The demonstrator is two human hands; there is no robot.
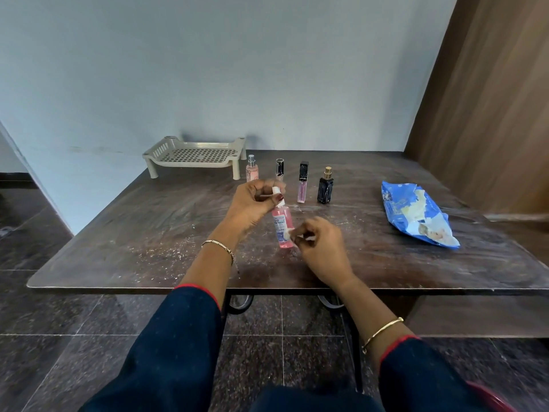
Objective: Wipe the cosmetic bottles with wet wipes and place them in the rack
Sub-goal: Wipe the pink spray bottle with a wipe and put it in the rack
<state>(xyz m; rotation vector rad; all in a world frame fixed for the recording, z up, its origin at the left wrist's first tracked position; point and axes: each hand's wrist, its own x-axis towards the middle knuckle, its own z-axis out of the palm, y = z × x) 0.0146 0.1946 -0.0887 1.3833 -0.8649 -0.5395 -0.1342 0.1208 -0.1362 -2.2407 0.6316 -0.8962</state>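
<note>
Head view shows the wiping step: the left hand [252,203] pinches the pink bottle [282,224] by its cap over the table's [148,233] middle, while the right hand [322,248] pinches a wipe [292,234] against its lower side. Next, probably, the bottle needs carrying upright to the rack [196,156] at 11 o'clock; four bottles [302,185] wait at 12.

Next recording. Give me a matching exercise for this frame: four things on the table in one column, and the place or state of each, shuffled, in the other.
Things
1. rack
2. pink spray bottle
3. blue wet-wipes pack
4. dark perfume bottle

Places or states
A. lying on the right side of the table
B. held by its white top in the left hand
C. at the far left corner, holding no bottles
D. standing at the right end of the bottle row

Pairs: 1-C, 2-B, 3-A, 4-D
</note>
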